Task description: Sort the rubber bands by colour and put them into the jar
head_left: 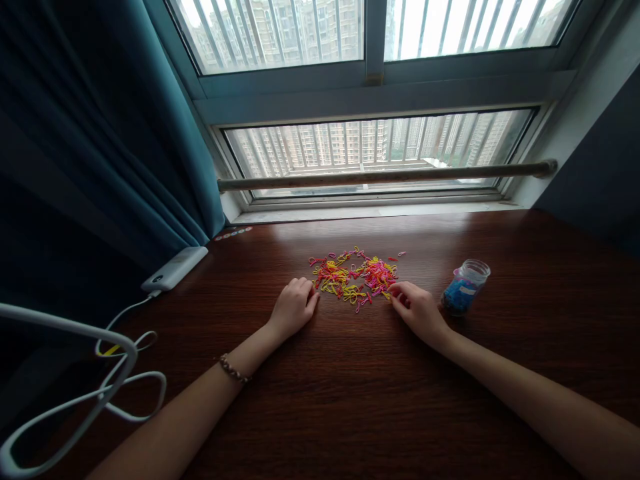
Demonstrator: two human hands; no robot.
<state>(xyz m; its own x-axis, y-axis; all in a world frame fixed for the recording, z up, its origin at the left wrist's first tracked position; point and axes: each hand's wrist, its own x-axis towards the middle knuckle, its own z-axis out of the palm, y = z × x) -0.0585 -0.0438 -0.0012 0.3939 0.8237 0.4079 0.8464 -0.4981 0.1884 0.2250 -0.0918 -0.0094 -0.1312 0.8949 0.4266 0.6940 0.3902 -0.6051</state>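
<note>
A loose pile of small rubber bands (pixel 345 280) in yellow, pink and red lies on the dark wooden table (pixel 320 400). My left hand (pixel 295 307) rests at the pile's left edge, fingers curled under; whatever may be in them is hidden. On the opposite side, my right hand (pixel 416 308) has thumb and forefinger drawn together at the pile's right edge, on what looks like a yellow rubber band (pixel 387 295). Just right of that hand stands a clear, lidless jar (pixel 465 287) partly filled with blue contents.
A white power bank or adapter (pixel 175 269) lies at the left by the blue curtain (pixel 165 133). Its white cable (pixel 133 380) loops near my left forearm. Behind the table are a metal rail (pixel 385 177) and a window (pixel 380 147).
</note>
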